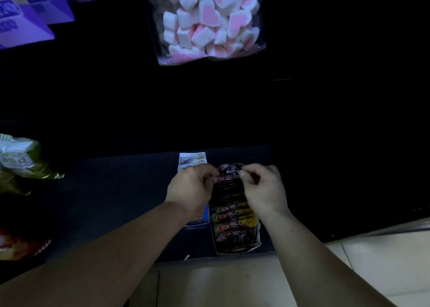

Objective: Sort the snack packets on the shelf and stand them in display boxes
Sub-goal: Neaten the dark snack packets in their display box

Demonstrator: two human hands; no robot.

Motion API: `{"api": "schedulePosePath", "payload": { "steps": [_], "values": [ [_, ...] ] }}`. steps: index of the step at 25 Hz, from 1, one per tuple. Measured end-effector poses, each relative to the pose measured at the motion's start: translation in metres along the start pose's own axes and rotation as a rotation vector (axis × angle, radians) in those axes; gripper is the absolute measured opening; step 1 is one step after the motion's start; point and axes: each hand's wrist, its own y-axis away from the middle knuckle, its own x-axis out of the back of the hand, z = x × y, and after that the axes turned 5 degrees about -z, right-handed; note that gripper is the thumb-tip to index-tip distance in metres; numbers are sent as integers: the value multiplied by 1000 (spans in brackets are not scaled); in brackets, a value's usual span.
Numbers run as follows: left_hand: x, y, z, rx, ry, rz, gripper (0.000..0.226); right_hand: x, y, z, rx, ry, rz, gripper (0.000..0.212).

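Note:
On a dark low shelf stands a display box [257,245] filled with a row of several dark snack packets [232,216] with red and yellow labels. At the far end of that row, both hands pinch the top of one dark packet [230,170]: my left hand [190,188] holds its left edge, my right hand [263,188] its right edge. To the left of this box stands a blue and white display box [192,159] with packets, partly hidden under my left hand and wrist.
A clear bag of pink and white heart marshmallows [207,20] hangs above. Purple packets [25,16] sit at upper left. Green and white bags [18,160] and a red packet [21,248] lie at the left. Pale floor tiles [232,283] lie below the shelf.

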Motion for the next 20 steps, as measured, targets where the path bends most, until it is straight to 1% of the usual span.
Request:
{"api": "schedulePosePath", "payload": {
  "steps": [1,3,5,6,8,10,13,15,17,18,20],
  "values": [
    [-1,-2,1,29,-6,-29,18,-1,-2,2,-39,26,14,12],
    [-2,-6,1,-18,-160,-37,19,-4,-5,6,-124,0,-11,12],
    [0,-9,-1,-183,-323,79,18,-7,-6,8,-195,-154,2,14],
    [1,-11,-3,-243,-379,95,23,-8,-7,5,-231,-248,24,13],
    [2,-13,-4,-225,-405,37,33,-9,-8,0,-269,-406,60,3],
    [2,-14,-3,-211,-358,-5,37,-7,-6,-4,-252,-454,86,14],
    [5,-8,-4,-295,-351,4,39,-2,-3,-4,-236,-426,52,33],
    [11,-10,0,-324,-287,22,32,0,-2,-6,-205,-402,8,49],
    [24,-11,17,-268,-105,68,20,1,-6,-13,-156,-396,-19,56],
    [33,-13,28,-239,25,91,20,2,-8,-17,-129,-407,-30,56],
    [51,-17,45,-195,256,94,28,5,-12,-26,-87,-425,-78,56]
  ]
}}
